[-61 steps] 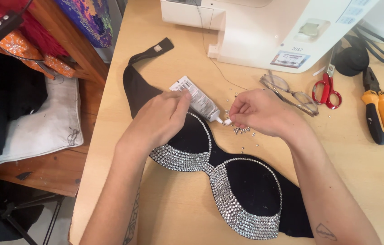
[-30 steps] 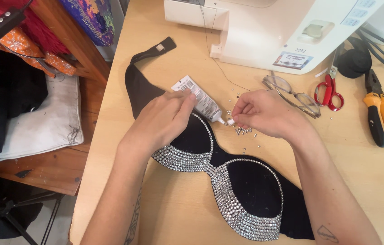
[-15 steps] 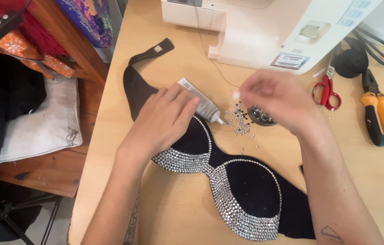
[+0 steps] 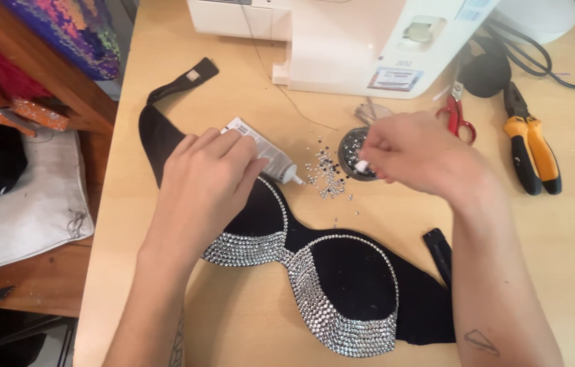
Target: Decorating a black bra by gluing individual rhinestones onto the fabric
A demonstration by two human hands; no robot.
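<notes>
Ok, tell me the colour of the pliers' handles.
The pliers have orange handles with black trim, lying right of the red scissors; the head view shows them.

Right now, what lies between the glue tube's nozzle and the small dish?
In the head view, loose rhinestones lie scattered on the table between the glue tube and the dish.

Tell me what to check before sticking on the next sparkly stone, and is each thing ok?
1. Glue tube within reach: ok, the left hand rests on it.
2. Black garment lying flat on the table: ok.
3. Loose stones close by: ok, spilled beside the small dish.
4. Stone picked up: cannot tell; the right hand pinches a small white tip over the dish.
5. Glue dot on the fabric: cannot tell.
6. Scissors and pliers out of the way: ok.
</notes>
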